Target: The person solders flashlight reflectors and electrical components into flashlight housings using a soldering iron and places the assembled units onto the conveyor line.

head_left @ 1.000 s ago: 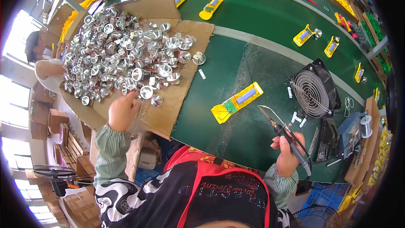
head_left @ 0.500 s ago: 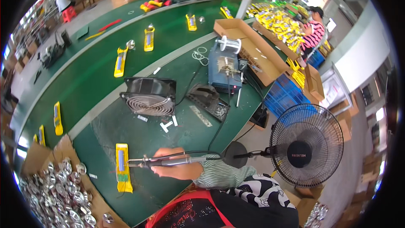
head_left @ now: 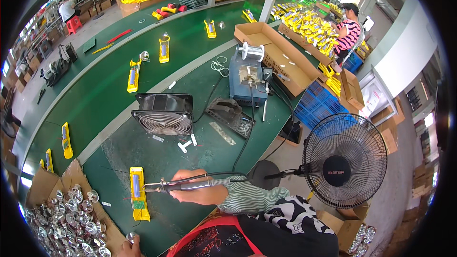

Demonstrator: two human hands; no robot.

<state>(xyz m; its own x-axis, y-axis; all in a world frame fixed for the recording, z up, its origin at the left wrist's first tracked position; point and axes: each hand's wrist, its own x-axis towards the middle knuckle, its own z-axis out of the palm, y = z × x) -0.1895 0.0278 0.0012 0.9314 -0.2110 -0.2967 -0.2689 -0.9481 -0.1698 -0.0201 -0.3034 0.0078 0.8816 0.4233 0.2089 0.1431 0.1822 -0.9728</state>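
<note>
My right hand (head_left: 197, 188) is closed around the handle of a soldering iron (head_left: 183, 185), its metal tip pointing left. The tip comes close to a yellow plastic flashlight housing (head_left: 139, 214) lying on the green bench. Inside the housing sit a blue-grey cylindrical battery (head_left: 136, 185) and a small green circuit board (head_left: 138, 204); thin wires stick out. At the lower edge my left hand (head_left: 128, 249) pinches a shiny reflector cup (head_left: 131, 236). Most of that hand is cut off by the picture's rim.
A cardboard box of shiny reflectors (head_left: 71, 219) stands at lower left. Beyond lie a black box fan (head_left: 164, 114), a blue soldering station (head_left: 245, 83) with a solder spool (head_left: 252, 52) and a conveyor (head_left: 107, 104) with yellow housings. A black round fan (head_left: 345, 162) stands at right.
My left hand has come further into view at the lower edge, with the reflector cup moved slightly up and right. The right hand and soldering iron stay nearly in place. The view has shifted slightly.
</note>
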